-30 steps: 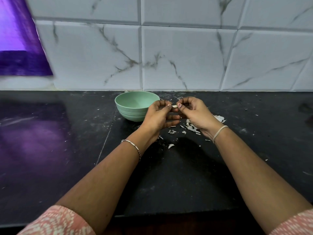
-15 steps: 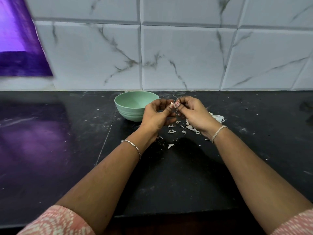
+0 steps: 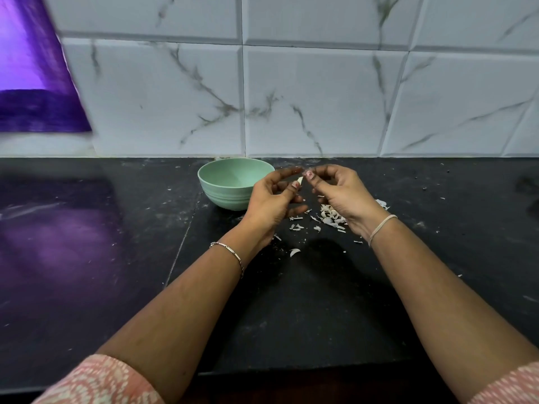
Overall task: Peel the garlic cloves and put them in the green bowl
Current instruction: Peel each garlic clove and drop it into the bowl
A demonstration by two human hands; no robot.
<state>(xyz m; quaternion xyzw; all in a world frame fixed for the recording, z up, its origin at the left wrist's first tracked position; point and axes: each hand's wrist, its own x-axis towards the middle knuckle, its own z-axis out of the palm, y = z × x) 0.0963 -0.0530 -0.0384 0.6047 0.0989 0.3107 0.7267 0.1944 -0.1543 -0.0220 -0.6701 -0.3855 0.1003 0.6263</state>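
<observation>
Left hand [image 3: 274,203] pinches garlic clove [image 3: 300,180]; right hand [image 3: 341,194] just beside, its grip unclear.

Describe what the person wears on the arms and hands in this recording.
Forearms are bare. The left hand has a thin silver link bracelet at its wrist; the right hand has a pale cord band. The left sleeve and right sleeve are pink with a white print. The nails seem painted pink.

The left hand [image 3: 274,204] and right hand [image 3: 342,191] ease apart a bit, thumbs no longer pressed together, so the garlic clove [image 3: 300,179] peeks out between them again.
</observation>
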